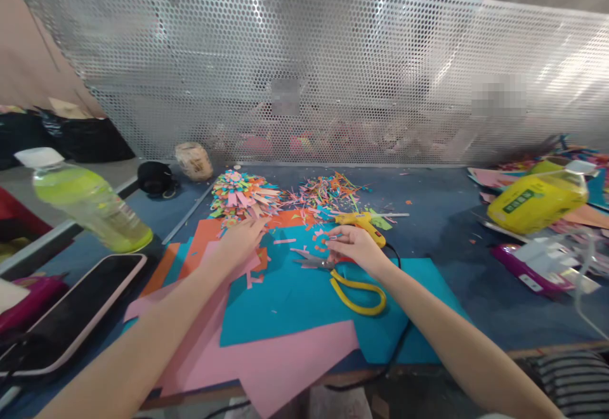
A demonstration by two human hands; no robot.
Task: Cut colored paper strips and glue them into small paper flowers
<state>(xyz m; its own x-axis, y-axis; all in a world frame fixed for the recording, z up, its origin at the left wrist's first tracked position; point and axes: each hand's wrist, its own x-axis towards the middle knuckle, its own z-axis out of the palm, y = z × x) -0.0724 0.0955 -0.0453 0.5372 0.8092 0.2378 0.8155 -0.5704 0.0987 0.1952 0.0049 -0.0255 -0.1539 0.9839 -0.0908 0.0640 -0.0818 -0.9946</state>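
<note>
Scissors' place: steel scissors with a yellow loop handle and a red part (pixel 325 264) are in the middle of the scene, over the wide turquoise sheet (pixel 285 317), just below the right hand.
Scissors' direction: the blade tips point left; the long axis slants from the blades at left to the yellow loop at right and nearer.
Right hand: the bare right hand (pixel 354 246) reaches in from the near right, fingers curled and pointing left beside small paper scraps; whether they grasp a scrap, or touch the red part, I cannot tell.
Left hand: the bare left hand (pixel 245 238) reaches in from the near left, its fingers pointing right and far, at the near edge of the multicoloured heap of cut paper pieces (pixel 245 194); its grip cannot be told.
Glue gun: a yellow glue gun (pixel 362 220) lies just beyond the right hand, nozzle to the left, handle slanting right and nearer.
Far middle: a tangle of thin, multicoloured paper strips (pixel 328 192) lies right of the heap.
Near side: a large pink sheet (pixel 285 359) extends from beneath the turquoise one.
Left side: a clear bottle of yellow-green liquid (pixel 95 203) leans beyond a black-screened phone (pixel 78 311).
</note>
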